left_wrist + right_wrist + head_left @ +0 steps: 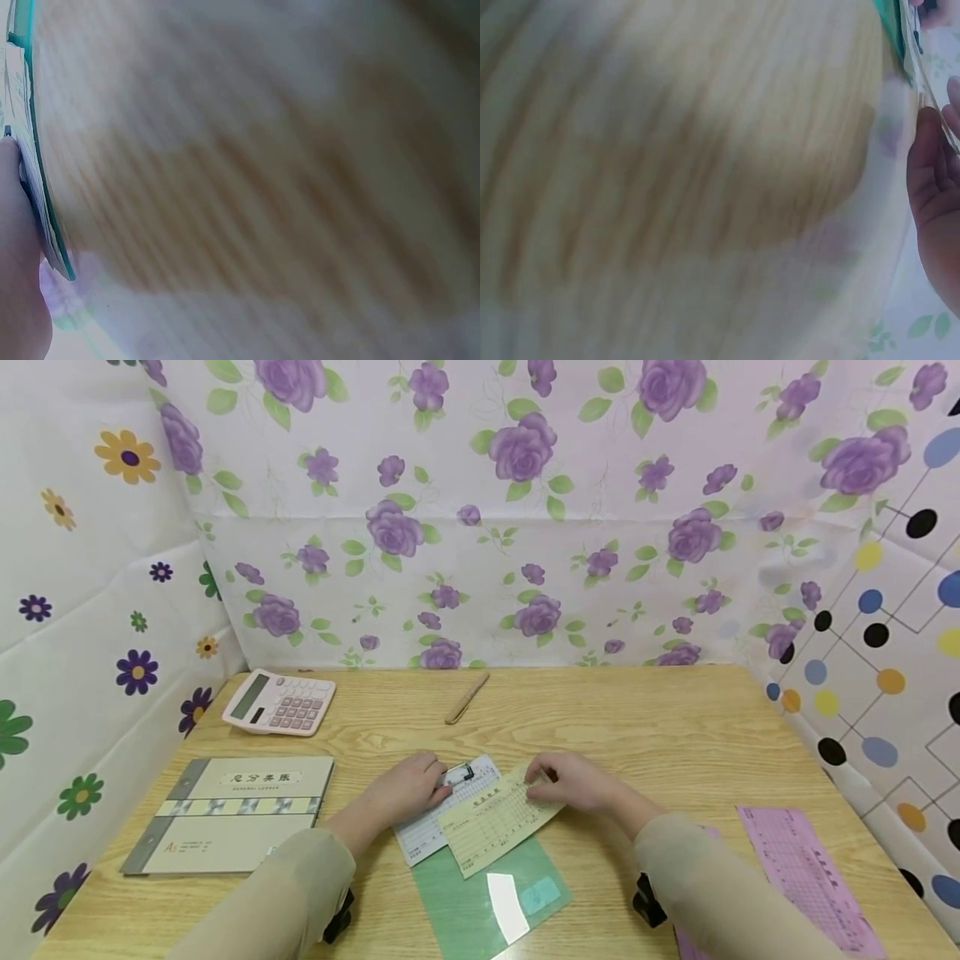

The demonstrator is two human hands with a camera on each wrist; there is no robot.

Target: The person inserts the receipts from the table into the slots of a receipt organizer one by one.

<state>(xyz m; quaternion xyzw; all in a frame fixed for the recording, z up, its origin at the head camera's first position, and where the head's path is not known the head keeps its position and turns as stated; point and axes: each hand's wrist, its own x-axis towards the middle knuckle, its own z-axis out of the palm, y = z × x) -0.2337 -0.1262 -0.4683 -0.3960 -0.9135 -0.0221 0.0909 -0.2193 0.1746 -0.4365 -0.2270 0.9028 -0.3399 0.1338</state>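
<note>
A green see-through clipboard (450, 893) lies at the front middle of the table, with white printed forms (420, 839) at its metal clip (457, 774). My left hand (411, 787) rests on the white forms, fingers and thumb at the left end of the clip. Across the forms and board lies a yellow printed slip (495, 822), tilted. With thumb and fingers my right hand (573, 783) pinches its upper right corner. In the right wrist view this hand (937, 180) grips a thin paper edge. The left wrist view shows the clipboard (45, 187) edge-on beside my hand (19, 247).
A beige ledger book (240, 814) lies at left, with a pink calculator (281, 703) behind it. A tan pen (467, 698) lies at the back middle. Pink printed forms (813, 881) lie at right, partly under my right sleeve (720, 885). Patterned cloth surrounds the wooden table (637, 710).
</note>
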